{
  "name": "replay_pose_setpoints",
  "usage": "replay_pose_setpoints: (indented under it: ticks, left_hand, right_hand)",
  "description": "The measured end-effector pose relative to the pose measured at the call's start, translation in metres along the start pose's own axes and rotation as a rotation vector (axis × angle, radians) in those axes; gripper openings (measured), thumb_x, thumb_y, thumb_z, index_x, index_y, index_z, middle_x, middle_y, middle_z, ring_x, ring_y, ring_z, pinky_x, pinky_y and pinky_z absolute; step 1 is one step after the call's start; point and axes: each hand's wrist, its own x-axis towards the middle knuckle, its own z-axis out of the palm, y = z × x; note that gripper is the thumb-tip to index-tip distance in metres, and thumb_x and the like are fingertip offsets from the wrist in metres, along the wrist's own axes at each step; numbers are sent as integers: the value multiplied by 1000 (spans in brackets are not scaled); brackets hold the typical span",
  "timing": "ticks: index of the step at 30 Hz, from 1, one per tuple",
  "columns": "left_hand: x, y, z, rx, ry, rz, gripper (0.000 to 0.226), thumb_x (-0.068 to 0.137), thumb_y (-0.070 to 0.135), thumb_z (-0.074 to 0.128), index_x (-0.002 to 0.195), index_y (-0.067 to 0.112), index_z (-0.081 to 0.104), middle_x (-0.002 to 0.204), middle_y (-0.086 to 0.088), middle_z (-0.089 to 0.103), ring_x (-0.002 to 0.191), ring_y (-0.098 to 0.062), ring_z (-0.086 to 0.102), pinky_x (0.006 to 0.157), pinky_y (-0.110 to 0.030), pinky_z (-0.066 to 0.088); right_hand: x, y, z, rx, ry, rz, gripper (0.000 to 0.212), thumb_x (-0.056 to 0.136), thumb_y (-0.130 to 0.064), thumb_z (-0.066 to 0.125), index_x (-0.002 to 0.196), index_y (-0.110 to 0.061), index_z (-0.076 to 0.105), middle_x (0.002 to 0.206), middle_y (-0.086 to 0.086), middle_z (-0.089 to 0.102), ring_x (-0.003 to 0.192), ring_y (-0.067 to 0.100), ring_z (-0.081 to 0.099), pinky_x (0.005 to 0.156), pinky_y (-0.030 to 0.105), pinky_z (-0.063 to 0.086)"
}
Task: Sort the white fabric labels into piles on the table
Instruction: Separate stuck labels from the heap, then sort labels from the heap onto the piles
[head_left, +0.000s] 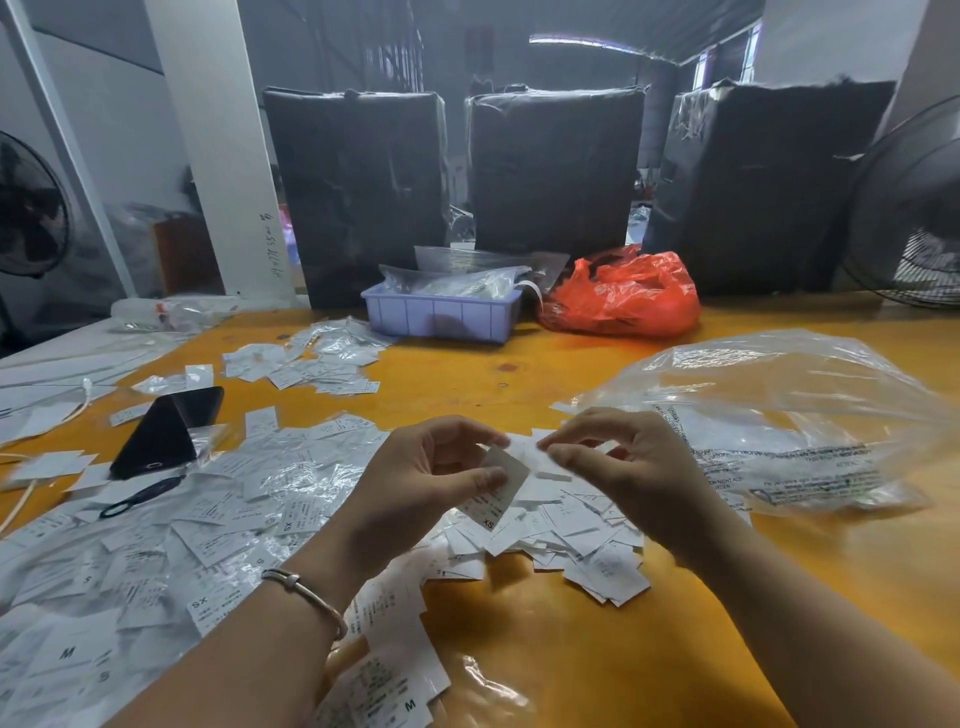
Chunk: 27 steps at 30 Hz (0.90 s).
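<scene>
A heap of labels (156, 545) covers the yellow table (597, 649) at left; above a smaller pile, the left hand (415, 483) pinches one label (498, 486) upright, seemingly to read its size, while the right hand (618, 462) pinches another.

A dim workshop interior: three tall bundles wrapped in black plastic (553, 171) stand in a row along the far edge of an orange-yellow table (571, 649). A white pillar (218, 150) with handwritten marks rises at left beside a slanting white beam (62, 140). Standing fans flank the scene, one at the left edge (31, 208), another at right (914, 208). Behind the bundles, a long ceiling light (576, 42) glows under a dark roof, with a bright window (750, 52) near it.
</scene>
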Motion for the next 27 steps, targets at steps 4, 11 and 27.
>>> replay_pose_setpoints:
  ticks: [4, 11, 27]
  left_hand:
    - [3, -4, -12, 214, 151, 26, 16, 83, 6, 67, 89, 19, 73, 87, 3, 75, 85, -11, 70, 77, -29, 55]
    - [7, -13, -33, 689, 425, -179, 26, 83, 21, 43, 68, 19, 64, 71, 3, 65, 74, -23, 59, 67, -35, 46]
    - [7, -26, -26, 955, 314, -121, 27, 79, 16, 63, 102, 30, 62, 120, 7, 49, 126, -17, 29, 94, -37, 36]
  right_hand:
    - [10, 27, -21, -624, 200, 265, 18, 78, -10, 55, 65, -16, 66, 68, 2, 67, 64, 20, 59, 66, 32, 49]
    - [17, 65, -44, -907, 313, 503, 23, 84, -7, 51, 103, -11, 64, 90, 8, 54, 88, 26, 47, 81, 37, 32]
    - [16, 86, -44, -773, 332, 566, 10, 87, -21, 65, 83, -19, 75, 103, 9, 62, 104, 32, 48, 83, 38, 38]
